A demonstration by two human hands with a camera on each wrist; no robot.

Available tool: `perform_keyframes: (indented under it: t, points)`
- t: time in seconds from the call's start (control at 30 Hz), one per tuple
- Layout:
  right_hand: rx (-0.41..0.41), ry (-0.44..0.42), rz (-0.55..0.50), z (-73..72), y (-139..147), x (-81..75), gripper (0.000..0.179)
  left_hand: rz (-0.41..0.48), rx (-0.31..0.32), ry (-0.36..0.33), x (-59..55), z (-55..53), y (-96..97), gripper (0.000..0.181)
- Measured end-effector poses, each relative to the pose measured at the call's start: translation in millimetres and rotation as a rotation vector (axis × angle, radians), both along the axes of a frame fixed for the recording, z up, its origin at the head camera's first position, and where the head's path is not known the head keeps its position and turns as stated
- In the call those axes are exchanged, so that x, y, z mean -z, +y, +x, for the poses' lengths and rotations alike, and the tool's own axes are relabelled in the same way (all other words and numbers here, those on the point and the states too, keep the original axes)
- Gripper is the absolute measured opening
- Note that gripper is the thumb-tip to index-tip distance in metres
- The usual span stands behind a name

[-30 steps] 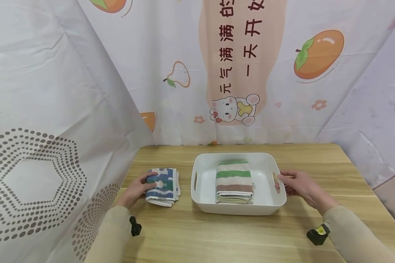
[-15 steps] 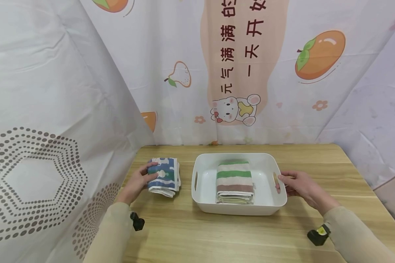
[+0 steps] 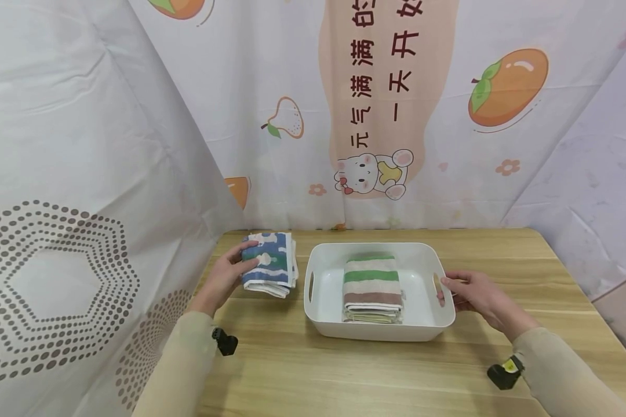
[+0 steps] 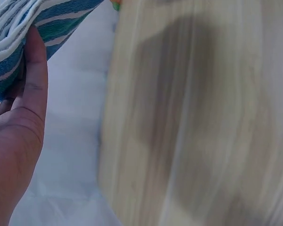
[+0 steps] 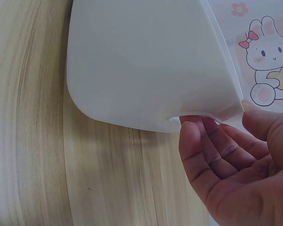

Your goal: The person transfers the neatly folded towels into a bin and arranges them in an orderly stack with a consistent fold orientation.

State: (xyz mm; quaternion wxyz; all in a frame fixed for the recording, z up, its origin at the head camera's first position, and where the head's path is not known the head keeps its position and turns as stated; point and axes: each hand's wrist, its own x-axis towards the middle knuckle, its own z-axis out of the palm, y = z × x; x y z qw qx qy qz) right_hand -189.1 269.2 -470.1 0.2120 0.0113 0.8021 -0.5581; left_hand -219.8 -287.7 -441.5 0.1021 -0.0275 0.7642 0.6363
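My left hand (image 3: 224,278) grips a folded blue, green and white towel (image 3: 273,262) by its left side, above the table to the left of the white plastic basket (image 3: 381,332). In the left wrist view, the thumb and fingers pinch the towel's (image 4: 68,19) layered edge, with the tabletop lower down. On the basket's right side, my right hand (image 3: 482,298) holds the rim, its fingers curled into the handle slot, as the right wrist view shows. A folded towel (image 3: 371,284) with green, cream and brown stripes lies in the middle of the basket.
The wooden table (image 3: 344,382) carries the basket. A printed curtain (image 3: 287,156) hangs behind its back edge, and a patterned white sheet (image 3: 151,174) runs along the left. Small black cameras (image 3: 503,373) sit at both wrists.
My left hand has lifted the blue towel off the table, moving it away from me and then a little right, closer to the basket. My right hand and the basket stay put.
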Motion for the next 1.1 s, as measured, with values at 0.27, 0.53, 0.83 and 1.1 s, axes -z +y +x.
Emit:
perform_keyframes:
  t: [0.27, 0.53, 0.83, 1.1]
  points:
    - [0.0, -0.004, 0.001, -0.8, -0.9, -1.5, 0.07, 0.095, 0.019, 0.065, -15.1, -4.5, 13.0, 0.057]
    - [-0.002, -0.01, -0.001, -0.7, -0.8, -0.8, 0.071, 0.169, 0.04, 0.073, -28.8, -6.6, 30.7, 0.058]
    - [0.001, -0.002, -0.001, 0.1, -1.0, -1.4, 0.071, 0.248, 0.053, 0.072, -37.8, -8.9, 53.7, 0.057]
    - [-0.005, 0.061, 0.034, -0.2, -2.5, -4.5, 0.063, 0.274, 0.081, 0.069, -40.1, -12.4, 73.0, 0.055]
